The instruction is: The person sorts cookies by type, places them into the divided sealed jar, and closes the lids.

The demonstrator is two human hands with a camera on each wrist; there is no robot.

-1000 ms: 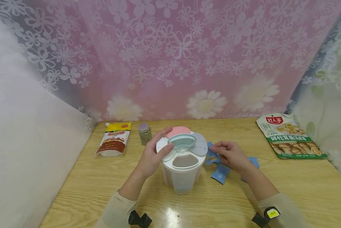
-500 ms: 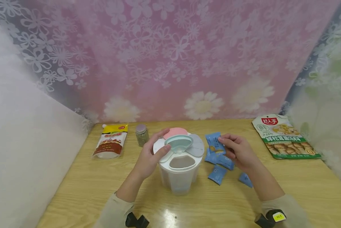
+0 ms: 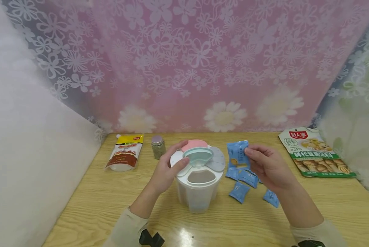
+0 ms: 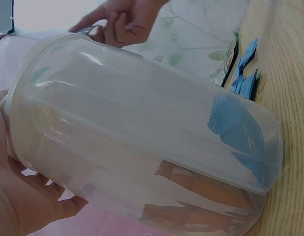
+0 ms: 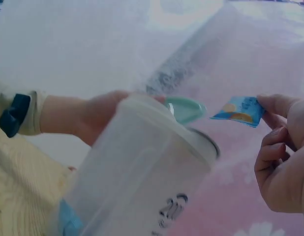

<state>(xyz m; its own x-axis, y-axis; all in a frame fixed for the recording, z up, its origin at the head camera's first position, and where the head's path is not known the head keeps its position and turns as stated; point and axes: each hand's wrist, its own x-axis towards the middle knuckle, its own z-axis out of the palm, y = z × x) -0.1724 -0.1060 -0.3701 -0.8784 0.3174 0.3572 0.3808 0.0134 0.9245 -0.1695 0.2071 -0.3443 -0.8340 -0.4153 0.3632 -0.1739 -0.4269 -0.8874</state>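
A clear plastic storage container (image 3: 199,200) with a white lid stands upright on the table. Its pale green flap (image 3: 198,154) is raised beside an opening in the lid. My left hand (image 3: 165,171) holds the container at the lid, thumb by the green flap and fingers round the far side. My right hand (image 3: 269,166) pinches a blue snack packet (image 3: 237,156) by its edge, to the right of the lid. Through the wall, the left wrist view shows a blue packet (image 4: 238,132) and orange-brown packets (image 4: 206,189) at the container's bottom, in separate compartments.
Several blue packets (image 3: 239,192) lie on the wooden table (image 3: 135,206) right of the container. A spouted pouch (image 3: 124,152) and a small jar (image 3: 158,147) stand at the back left. A large green-and-white food bag (image 3: 317,152) lies at the back right.
My right hand has picked one blue packet off the pile and lifted it, now holding it upright above the others. My left hand has stayed on the container.
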